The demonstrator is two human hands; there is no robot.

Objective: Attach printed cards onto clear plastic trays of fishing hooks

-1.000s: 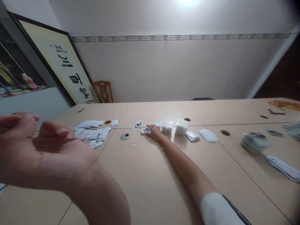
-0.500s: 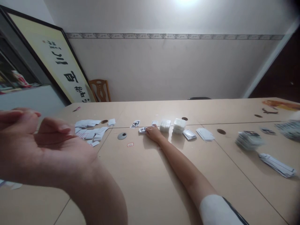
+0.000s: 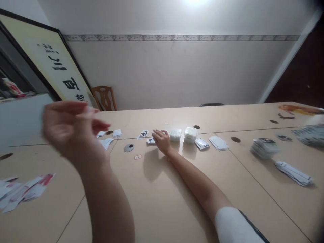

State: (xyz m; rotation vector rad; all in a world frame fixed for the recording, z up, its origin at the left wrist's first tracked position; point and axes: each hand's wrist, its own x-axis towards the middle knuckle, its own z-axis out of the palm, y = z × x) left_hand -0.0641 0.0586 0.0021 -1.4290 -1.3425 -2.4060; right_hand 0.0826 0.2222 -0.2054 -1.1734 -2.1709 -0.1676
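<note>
My left hand (image 3: 78, 125) is raised close to the camera at left, blurred, above the table. Its fingers are curled with thumb and fingertips together; anything between them is too smeared to make out. My right hand (image 3: 162, 141) reaches far across the table, its fingers spread and holding nothing. Just beside its fingertips lies a small stack of picture cards (image 3: 151, 141). Another few picture cards (image 3: 143, 134) lie a little farther left. To the right of that hand stand two clear plastic-looking stacks, a nearer-left one (image 3: 175, 134) and a taller one (image 3: 190, 134).
White paper slips (image 3: 106, 143) lie partly behind my left hand. More papers with red print (image 3: 27, 192) are at lower left. On the right are white cards (image 3: 219, 143), a blurred stack (image 3: 264, 147) and a bundle of folded papers (image 3: 293, 172). The table (image 3: 162, 202) has cable holes.
My right hand has lifted off the card stack and spread its fingers. My left hand has swung up and to the right, uncovering the papers at lower left.
</note>
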